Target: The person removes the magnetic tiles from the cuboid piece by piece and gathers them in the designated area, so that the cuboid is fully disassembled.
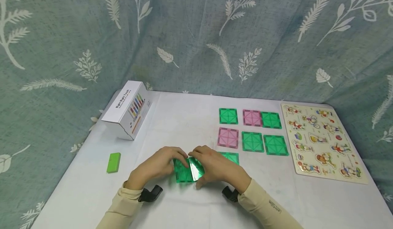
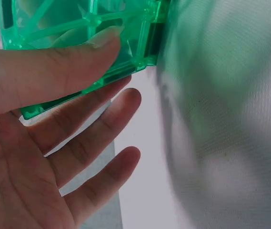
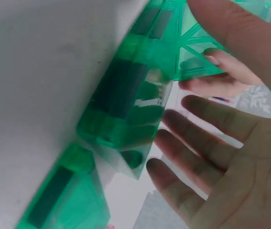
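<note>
My left hand (image 1: 155,166) pinches a green square magnetic tile (image 1: 183,175) between thumb and index finger; the left wrist view shows its other fingers spread loosely beneath the tile (image 2: 54,36). Right beside it, a second green magnetic tile (image 1: 195,168) stands tilted, its face catching glare. My right hand (image 1: 216,167) spans this tile, with the fingers at its far edge and the thumb at its near edge. In the right wrist view the tilted tile (image 3: 118,90) appears nearly edge-on, its side close against the other tile. Another green tile (image 1: 231,157) lies partly hidden behind my right hand.
Several green tiles (image 1: 252,141) and pink tiles (image 1: 228,138) lie in rows right of centre. A cream picture puzzle board (image 1: 320,143) is at the right. On the left are a white box (image 1: 127,109) and a light green block (image 1: 113,162). A leaf-patterned curtain (image 1: 190,41) hangs behind.
</note>
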{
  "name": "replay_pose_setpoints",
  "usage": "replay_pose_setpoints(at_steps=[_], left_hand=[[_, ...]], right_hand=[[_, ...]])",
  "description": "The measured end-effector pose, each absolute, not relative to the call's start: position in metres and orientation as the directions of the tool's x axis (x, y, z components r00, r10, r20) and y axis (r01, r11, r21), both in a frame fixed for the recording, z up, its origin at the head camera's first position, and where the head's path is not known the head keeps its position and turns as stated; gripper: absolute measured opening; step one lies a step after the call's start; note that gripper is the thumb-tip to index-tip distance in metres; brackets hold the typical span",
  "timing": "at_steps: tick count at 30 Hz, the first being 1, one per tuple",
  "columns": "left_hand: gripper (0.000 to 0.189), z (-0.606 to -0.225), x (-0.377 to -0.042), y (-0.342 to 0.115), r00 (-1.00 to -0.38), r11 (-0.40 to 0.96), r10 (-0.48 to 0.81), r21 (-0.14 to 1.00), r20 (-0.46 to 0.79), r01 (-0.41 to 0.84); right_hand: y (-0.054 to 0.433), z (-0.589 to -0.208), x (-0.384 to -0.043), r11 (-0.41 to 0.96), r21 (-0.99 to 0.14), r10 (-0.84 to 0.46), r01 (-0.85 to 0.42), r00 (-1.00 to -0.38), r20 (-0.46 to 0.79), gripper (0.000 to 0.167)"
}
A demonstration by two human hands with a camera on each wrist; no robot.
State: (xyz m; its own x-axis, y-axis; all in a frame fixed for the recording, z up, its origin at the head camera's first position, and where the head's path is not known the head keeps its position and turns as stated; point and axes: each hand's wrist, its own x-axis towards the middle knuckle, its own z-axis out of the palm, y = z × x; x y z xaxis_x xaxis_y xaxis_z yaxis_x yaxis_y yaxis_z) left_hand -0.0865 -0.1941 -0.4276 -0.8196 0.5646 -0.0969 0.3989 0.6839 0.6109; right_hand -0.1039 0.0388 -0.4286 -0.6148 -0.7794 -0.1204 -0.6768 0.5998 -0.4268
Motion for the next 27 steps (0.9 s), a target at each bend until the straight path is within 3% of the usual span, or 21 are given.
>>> replay_pose_setpoints(at_steps=[9,13,16,21,27], left_hand=[[0.066,-0.426,-0.089,-0.192,-0.822,0.684,0.558,0.623,-0.114,0.378],[0.034,-0.423,-0.088,-0.192,-0.818,0.678,0.555,0.653,-0.152,0.338],[0.022,-0.421,-0.087,-0.192,-0.820,0.665,0.552,0.674,-0.154,0.321],[0.027,-0.422,-0.086,-0.193,-0.822,0.638,0.558,0.689,-0.109,0.342],[0.025,-0.421,-0.086,-0.193,-0.824,0.620,0.559,0.705,-0.091,0.343]], right_hand=[[0.039,-0.433,-0.103,0.623,-0.401,-0.764,-0.672,-0.632,-0.128,0.082],[0.037,-0.436,-0.103,0.637,-0.404,-0.748,-0.656,-0.654,-0.117,0.080],[0.037,-0.437,-0.103,0.645,-0.405,-0.740,-0.648,-0.663,-0.117,0.081],[0.040,-0.435,-0.102,0.643,-0.437,-0.742,-0.629,-0.652,-0.153,0.084],[0.048,-0.425,-0.094,0.567,-0.579,-0.775,-0.586,-0.618,-0.133,0.078]])
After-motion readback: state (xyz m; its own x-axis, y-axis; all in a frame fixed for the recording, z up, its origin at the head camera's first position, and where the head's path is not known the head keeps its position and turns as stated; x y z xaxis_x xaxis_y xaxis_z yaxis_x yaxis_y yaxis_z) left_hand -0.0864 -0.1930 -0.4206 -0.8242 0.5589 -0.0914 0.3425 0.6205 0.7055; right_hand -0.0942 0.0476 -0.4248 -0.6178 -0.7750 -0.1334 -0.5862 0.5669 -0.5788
